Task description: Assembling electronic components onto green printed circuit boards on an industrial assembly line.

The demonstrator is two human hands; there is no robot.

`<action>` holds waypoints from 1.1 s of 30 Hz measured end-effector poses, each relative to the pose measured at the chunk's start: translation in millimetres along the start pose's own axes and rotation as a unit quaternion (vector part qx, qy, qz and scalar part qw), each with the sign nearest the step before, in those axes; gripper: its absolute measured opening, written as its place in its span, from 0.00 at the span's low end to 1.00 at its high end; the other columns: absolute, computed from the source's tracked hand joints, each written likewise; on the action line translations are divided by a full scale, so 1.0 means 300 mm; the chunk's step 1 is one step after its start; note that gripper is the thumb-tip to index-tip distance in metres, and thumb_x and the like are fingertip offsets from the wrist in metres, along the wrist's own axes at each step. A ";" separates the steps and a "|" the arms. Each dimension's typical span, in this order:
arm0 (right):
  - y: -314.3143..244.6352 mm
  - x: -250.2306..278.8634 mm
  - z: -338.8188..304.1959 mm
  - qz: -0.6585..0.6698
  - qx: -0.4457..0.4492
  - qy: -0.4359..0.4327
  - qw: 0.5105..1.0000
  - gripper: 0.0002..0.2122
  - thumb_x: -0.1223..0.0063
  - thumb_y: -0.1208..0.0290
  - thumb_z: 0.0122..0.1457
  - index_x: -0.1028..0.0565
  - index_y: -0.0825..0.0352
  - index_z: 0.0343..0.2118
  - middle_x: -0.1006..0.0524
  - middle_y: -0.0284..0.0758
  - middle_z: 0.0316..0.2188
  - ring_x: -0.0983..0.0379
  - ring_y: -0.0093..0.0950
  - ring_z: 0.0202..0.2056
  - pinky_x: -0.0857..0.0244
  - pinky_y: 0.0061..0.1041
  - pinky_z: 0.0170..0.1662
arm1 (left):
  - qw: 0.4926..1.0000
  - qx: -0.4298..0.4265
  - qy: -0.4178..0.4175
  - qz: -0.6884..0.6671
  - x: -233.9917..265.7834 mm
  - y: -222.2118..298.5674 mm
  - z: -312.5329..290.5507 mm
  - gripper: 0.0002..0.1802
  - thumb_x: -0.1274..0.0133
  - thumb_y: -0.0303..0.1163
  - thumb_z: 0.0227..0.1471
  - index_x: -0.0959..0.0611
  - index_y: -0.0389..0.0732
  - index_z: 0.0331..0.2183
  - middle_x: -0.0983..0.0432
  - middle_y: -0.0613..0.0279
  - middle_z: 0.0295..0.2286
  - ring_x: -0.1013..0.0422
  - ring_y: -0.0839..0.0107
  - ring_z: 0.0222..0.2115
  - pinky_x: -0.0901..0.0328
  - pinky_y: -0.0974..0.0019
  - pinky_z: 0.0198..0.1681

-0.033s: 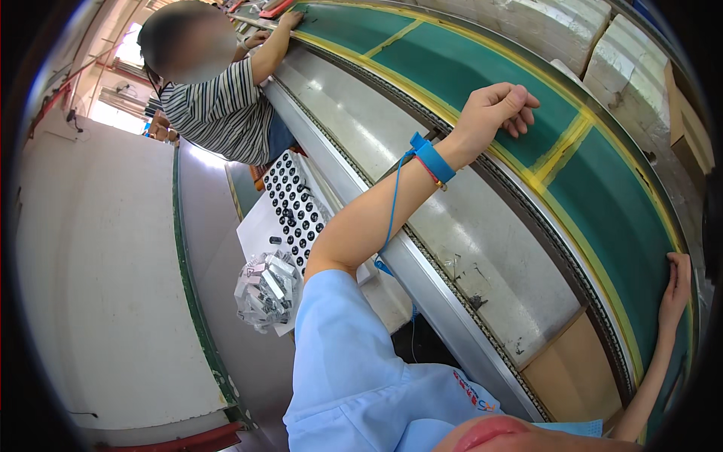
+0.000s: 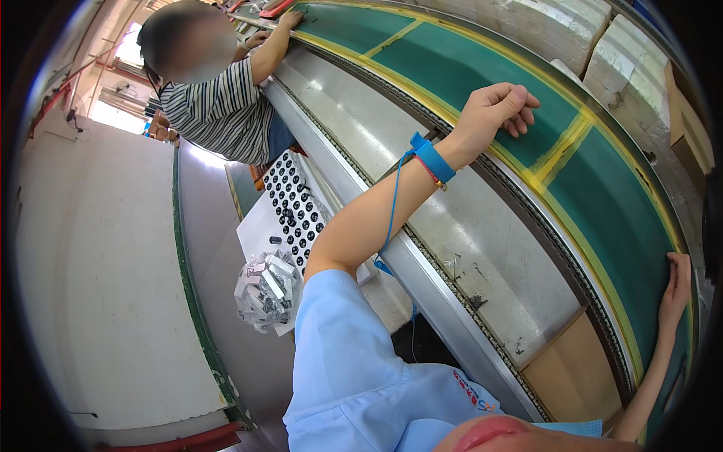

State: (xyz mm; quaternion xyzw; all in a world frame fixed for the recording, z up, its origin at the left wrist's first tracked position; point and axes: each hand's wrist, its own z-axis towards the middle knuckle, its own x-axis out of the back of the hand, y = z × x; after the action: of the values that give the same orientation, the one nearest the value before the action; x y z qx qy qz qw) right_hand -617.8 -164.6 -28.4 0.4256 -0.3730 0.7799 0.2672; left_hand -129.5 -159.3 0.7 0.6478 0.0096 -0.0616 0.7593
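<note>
My left hand [image 2: 488, 114] is loosely curled and part open over the green work surface [image 2: 614, 188], thumb lying across the bent fingers and nothing showing between them; whether it touches the surface I cannot tell. My right hand [image 2: 675, 290], at the far right edge of my view, has its fingers bent by the surface's yellow-taped border; I cannot tell whether it grips anything. One blue strap [image 2: 434, 160] circles the left wrist, one blue cord [image 2: 393, 203] trailing from it; the green surface, beneath the left hand and running on to the right one, shows two clear yellow cross bands [image 2: 393, 39]. Beyond the left forearm, across one metal rail [image 2: 444, 301], I see one white board [image 2: 254, 226]; on it stand dozens of black round parts [image 2: 294, 251] in rows, too crowded to count surely, with one black cylinder [image 2: 276, 240] lying apart and one heap of clear-wrapped pieces [image 2: 267, 290] just beside; farther up the line, one co-worker [image 2: 218, 105] in stripes reaches two hands [image 2: 290, 20] toward the surface's far end.
</note>
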 end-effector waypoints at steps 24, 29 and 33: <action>-0.028 0.005 0.011 -0.010 0.007 0.002 1.000 0.07 0.63 0.83 0.62 0.32 0.71 0.39 0.33 0.37 0.34 0.32 0.29 0.38 0.41 0.18 0.44 | 1.000 -0.004 -0.013 0.002 0.007 -0.009 0.000 0.23 0.56 0.46 0.60 0.22 0.34 0.39 0.26 0.62 0.28 0.30 0.76 0.27 0.34 0.74 0.33; -0.025 0.003 0.012 -0.011 0.008 0.004 1.000 0.07 0.63 0.83 0.62 0.32 0.71 0.39 0.33 0.37 0.34 0.32 0.29 0.38 0.41 0.18 0.43 | 1.000 -0.004 -0.002 0.003 0.013 0.001 0.004 0.22 0.54 0.45 0.59 0.21 0.33 0.39 0.26 0.62 0.28 0.30 0.76 0.27 0.33 0.74 0.32; -0.032 0.008 0.007 -0.019 -0.001 0.010 1.000 0.07 0.63 0.83 0.62 0.31 0.71 0.39 0.33 0.38 0.34 0.32 0.29 0.38 0.41 0.18 0.43 | 0.984 -0.093 0.088 0.126 0.094 0.035 0.046 0.15 0.49 0.37 0.57 0.19 0.34 0.37 0.24 0.61 0.27 0.28 0.76 0.27 0.33 0.73 0.33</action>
State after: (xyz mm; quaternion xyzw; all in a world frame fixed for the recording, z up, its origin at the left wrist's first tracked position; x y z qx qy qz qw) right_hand -611.0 -160.3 -22.1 0.4243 -0.3630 0.7787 0.2861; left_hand -101.2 -173.4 10.6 0.5736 0.0003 0.0924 0.8139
